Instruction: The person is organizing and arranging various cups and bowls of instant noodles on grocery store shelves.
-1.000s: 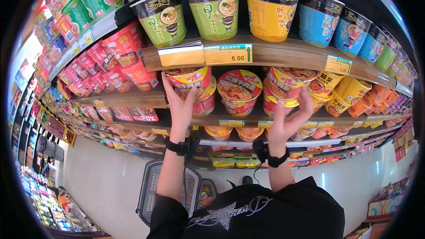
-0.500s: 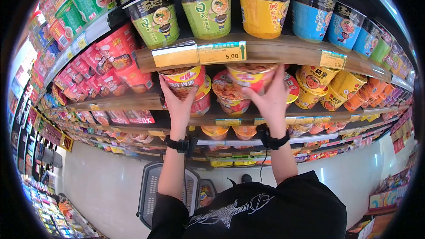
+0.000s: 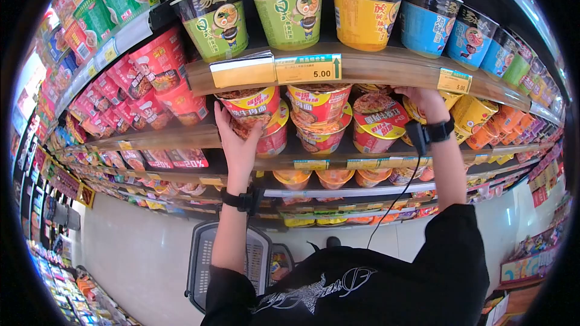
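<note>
My left hand [image 3: 240, 142] is closed round the lower side of a red and yellow instant noodle cup [image 3: 257, 107], stacked on another cup at the left of the row. Beside it stands a similar noodle cup [image 3: 319, 105] on top of a lower cup [image 3: 326, 136], with no hand on it. My right hand [image 3: 428, 104] reaches in under the upper shelf's edge, its visible fingers stretched leftward above a tilted noodle cup [image 3: 380, 122]. Those fingertips are partly hidden by the shelf, and nothing shows in their grasp.
The upper shelf [image 3: 362, 63] overhangs the row and carries green, yellow and blue noodle cups. Yellow cups [image 3: 477, 115] stand right of my right hand, pink cups [image 3: 160, 66] at left. A grey basket [image 3: 199, 265] sits on the floor; a cable [image 3: 396, 199] hangs from my right wristband.
My right hand has let go of the middle upper noodle cup, now resting on the stack, and moved right and deeper into the shelf. My left hand stays on its cup.
</note>
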Motion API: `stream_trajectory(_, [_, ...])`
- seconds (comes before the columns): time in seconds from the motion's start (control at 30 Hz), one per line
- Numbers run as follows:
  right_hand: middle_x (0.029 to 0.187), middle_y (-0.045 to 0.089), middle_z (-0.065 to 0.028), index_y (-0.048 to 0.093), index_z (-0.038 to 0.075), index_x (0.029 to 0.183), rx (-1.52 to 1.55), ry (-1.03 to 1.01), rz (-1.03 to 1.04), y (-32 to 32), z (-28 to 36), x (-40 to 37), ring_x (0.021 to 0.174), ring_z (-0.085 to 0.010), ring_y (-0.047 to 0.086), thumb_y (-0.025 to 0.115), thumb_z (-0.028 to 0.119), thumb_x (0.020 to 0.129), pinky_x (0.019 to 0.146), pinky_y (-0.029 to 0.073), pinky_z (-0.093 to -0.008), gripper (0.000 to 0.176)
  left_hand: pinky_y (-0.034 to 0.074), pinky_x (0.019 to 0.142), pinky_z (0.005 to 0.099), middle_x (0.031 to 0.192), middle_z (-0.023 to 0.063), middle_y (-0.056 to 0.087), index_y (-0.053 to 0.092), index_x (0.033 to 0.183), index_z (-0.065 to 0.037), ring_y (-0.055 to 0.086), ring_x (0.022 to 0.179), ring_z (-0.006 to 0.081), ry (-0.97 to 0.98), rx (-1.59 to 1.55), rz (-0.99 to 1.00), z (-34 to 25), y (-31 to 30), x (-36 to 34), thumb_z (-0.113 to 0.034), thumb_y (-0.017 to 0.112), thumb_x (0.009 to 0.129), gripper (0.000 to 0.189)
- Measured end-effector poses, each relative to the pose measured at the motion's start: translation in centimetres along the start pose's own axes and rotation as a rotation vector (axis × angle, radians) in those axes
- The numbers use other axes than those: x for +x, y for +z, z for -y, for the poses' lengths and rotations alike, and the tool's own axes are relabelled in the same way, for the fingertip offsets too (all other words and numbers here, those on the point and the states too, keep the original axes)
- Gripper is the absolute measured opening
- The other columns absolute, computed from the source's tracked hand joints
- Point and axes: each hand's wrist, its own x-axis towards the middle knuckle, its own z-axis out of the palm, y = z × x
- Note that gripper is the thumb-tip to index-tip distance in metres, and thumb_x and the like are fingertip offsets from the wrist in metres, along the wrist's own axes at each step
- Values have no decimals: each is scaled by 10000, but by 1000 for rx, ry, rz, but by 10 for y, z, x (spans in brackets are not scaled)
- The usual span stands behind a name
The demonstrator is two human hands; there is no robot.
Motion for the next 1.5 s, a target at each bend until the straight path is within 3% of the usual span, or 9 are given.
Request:
stream_trajectory(0.17, [1099,597,-106,514,82,1130,358,166,-117,-3,1,22,949,-255,594,429,375,933,712,517,-370,363,268,1029,417,1334,232,353,234,1381,-8,407,1186,338,145,387,-221,-17,12,-7,-92,696,720,811])
stream_trajectory(0.27, [1113,589,-105,502,91,1144,349,196,-196,12,-4,25,968,-255,591,403,383,941,741,526,-381,369,287,980,437,1289,211,399,365,1303,-21,428,1123,341,456,609,-251,-21,19,-31,-105,673,717,667])
stream_trajectory(0.33, [1123,584,-104,494,97,1154,343,216,-242,21,-5,27,980,-255,590,386,389,946,761,532,-388,374,314,937,443,1271,186,421,430,1231,-25,427,1096,332,571,599,108,-30,25,-44,-98,657,707,575])
stream_trajectory(0.43, [1140,579,-96,491,105,1163,347,163,-157,30,8,21,1000,-250,590,393,372,949,804,532,-398,356,297,972,455,1301,188,411,375,1289,-13,406,1149,353,474,471,261,-40,50,-50,-129,675,698,672])
stream_trajectory(0.77, [727,536,-17,528,129,903,213,-13,-226,46,4,-2,556,-125,440,495,219,917,505,392,-267,97,274,1007,453,1357,202,368,297,1354,-9,372,1219,356,386,376,315,-45,66,-59,-136,678,696,771])
stream_trajectory(0.97, [503,386,40,508,107,734,152,84,-364,72,26,-61,418,-73,307,503,246,911,428,253,-230,225,275,1017,434,1368,178,371,308,1345,-8,366,1231,349,379,315,329,-42,58,-65,-126,676,696,755])
stream_trajectory(1.13, [472,363,56,501,120,737,232,80,-192,75,36,-105,373,-63,269,488,251,934,395,215,-223,237,357,948,414,1209,163,505,450,1248,-37,468,1117,333,331,264,398,-42,19,-96,-147,648,742,555])
stream_trajectory(1.37, [452,361,13,490,108,708,167,-41,-141,116,8,-151,380,-77,290,411,352,965,405,224,-240,364,406,907,433,1127,164,558,478,1247,-95,512,1079,338,-391,467,773,48,-97,-249,-327,633,765,557])
stream_trajectory(1.5, [509,490,-23,540,60,710,-239,-7,-154,153,-44,-180,449,-95,480,400,319,967,440,358,-213,391,394,899,512,1177,210,521,347,1343,-133,500,1111,376,-957,1168,965,83,-162,-374,-438,706,667,823])
